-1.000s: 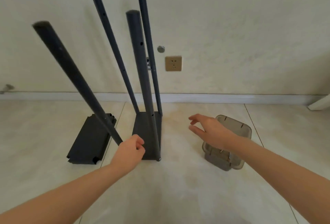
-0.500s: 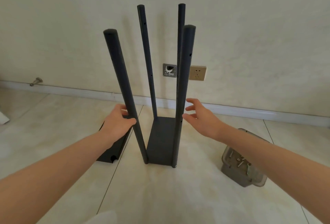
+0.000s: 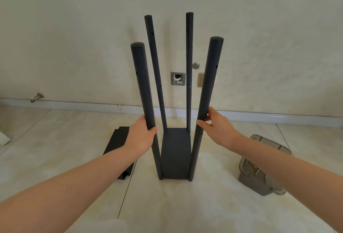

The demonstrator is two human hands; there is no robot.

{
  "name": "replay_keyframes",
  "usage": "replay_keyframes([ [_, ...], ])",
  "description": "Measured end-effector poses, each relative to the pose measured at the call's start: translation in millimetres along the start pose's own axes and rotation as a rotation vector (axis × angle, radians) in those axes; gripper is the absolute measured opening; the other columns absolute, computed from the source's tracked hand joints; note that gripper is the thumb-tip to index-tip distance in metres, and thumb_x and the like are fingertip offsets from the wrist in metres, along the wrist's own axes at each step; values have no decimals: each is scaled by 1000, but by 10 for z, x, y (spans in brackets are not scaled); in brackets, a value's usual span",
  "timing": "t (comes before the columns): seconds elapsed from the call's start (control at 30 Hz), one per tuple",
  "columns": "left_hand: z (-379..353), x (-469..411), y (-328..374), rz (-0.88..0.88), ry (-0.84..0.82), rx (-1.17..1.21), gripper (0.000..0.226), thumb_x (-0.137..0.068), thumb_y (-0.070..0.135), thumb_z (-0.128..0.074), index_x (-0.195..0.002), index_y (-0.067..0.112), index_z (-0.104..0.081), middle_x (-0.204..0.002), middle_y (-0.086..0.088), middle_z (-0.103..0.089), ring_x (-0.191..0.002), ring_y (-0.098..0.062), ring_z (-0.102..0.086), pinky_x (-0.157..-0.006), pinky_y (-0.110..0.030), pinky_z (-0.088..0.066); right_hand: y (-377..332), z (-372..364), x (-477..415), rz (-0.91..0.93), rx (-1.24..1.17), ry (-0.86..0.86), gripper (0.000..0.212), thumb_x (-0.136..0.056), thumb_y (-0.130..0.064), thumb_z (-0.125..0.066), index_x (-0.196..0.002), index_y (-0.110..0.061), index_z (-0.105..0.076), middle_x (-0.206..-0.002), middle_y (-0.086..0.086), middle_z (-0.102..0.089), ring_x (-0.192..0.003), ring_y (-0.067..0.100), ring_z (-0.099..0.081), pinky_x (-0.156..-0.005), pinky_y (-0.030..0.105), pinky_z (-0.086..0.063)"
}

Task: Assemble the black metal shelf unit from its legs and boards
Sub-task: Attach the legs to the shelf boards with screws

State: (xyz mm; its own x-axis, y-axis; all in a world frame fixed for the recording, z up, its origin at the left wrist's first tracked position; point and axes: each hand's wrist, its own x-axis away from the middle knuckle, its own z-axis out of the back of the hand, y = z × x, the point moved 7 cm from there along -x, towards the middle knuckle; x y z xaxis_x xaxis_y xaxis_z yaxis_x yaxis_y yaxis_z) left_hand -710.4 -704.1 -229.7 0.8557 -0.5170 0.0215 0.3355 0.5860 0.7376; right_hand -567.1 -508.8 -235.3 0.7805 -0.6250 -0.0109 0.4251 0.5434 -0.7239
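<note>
Four legs stand from one black board (image 3: 176, 151) that lies flat on the tiled floor (image 3: 185, 205), so the base of the shelf unit looks to be joined. The board's long axis runs away from the person, toward the wall (image 3: 74, 37). Each leg rises from a corner with its long axis close to vertical and its capped end up. The near left leg (image 3: 143, 84) and the near right leg (image 3: 209, 84) lean a little outward at the top, while the far left leg (image 3: 154, 56) and the far right leg (image 3: 189, 56) stand closer together.

The left hand (image 3: 141, 138) wraps its fingers round the near left leg, low on its length. The right hand (image 3: 217, 128) holds the near right leg between thumb and fingers at a similar height.

Small holes higher up the legs suggest that further shelves go there, so the upper levels are probably left to do. A loose board (image 3: 118, 138) lies flat on the floor just left of the frame, partly hidden by the left forearm. A clear container (image 3: 259, 180) with what look like screws sits well to the right.
</note>
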Motion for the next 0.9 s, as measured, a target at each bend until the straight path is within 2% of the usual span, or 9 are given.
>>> replay_keyframes([
  [0.07,-34,34,41,-25,-22,-9,34,-99,17,-61,-131,9,-52,-103,5,-55,-104,-20,-63,-92,-32,-52,21,51,60,-14,16,26,33,-99,-31,-54,-128,-18,-48,-105,-10,-53,-78,7,-54,-54,9,-39],
  [0.17,-83,110,73,-52,-52,-15,34,-99,18,-62,-130,9,-53,-103,5,-55,-113,-26,-65,-97,-38,-52,56,114,199,-36,28,14,33,-99,-31,-54,-129,-17,-48,-105,-9,-55,-81,8,-57,-63,13,-45],
  [0.23,-98,170,75,-66,-65,-15,35,-98,18,-62,-131,9,-53,-108,1,-59,-115,-27,-65,-99,-41,-52,60,140,312,-56,21,0,35,-99,-30,-54,-130,-17,-47,-109,-7,-57,-89,11,-59,-75,23,-54],
  [0.3,-98,222,76,-90,-74,-15,36,-98,18,-62,-131,9,-53,-117,-4,-64,-116,-27,-65,-100,-41,-51,46,150,441,-81,21,-11,38,-99,-28,-54,-134,-16,-45,-110,-7,-55,-94,14,-59,-82,30,-57],
  [0.43,-36,315,63,-130,-67,-21,37,-97,18,-63,-131,10,-52,-120,-6,-66,-113,-27,-67,-100,-42,-52,-42,120,732,-90,-24,-65,42,-100,-26,-53,-138,-21,-38,-108,-10,-54,-91,17,-66,-64,19,-57],
  [0.53,60,352,96,-154,-57,-22,40,-97,15,-63,-134,10,-49,-124,-8,-65,-113,-27,-67,-100,-46,-54,-180,110,937,-69,-34,-114,38,-101,-27,-50,-136,-23,-37,-112,-5,-59,-94,19,-68,-72,26,-60],
  [0.63,183,357,117,-174,-44,-4,41,-97,12,-62,-135,10,-46,-126,-8,-64,-114,-27,-66,-100,-46,-53,-373,78,1137,-21,-30,-173,35,-102,-28,-47,-136,-22,-38,-110,-1,-63,-94,15,-67,-76,26,-59],
  [0.77,286,339,58,-141,-47,57,40,-97,9,-62,-134,10,-48,-122,-5,-64,-117,-26,-64,-103,-45,-49,-670,27,1371,85,-7,-213,32,-103,-30,-47,-133,-20,-44,-105,2,-70,-93,17,-69,-86,37,-58],
  [0.9,349,300,-64,-78,-52,99,36,-96,8,-63,-130,9,-53,-121,-6,-65,-122,-28,-61,-105,-43,-45,-913,-84,1536,148,-27,-250,27,-104,-28,-45,-130,-22,-45,-114,3,-69,-103,15,-67,-89,26,-54],
])
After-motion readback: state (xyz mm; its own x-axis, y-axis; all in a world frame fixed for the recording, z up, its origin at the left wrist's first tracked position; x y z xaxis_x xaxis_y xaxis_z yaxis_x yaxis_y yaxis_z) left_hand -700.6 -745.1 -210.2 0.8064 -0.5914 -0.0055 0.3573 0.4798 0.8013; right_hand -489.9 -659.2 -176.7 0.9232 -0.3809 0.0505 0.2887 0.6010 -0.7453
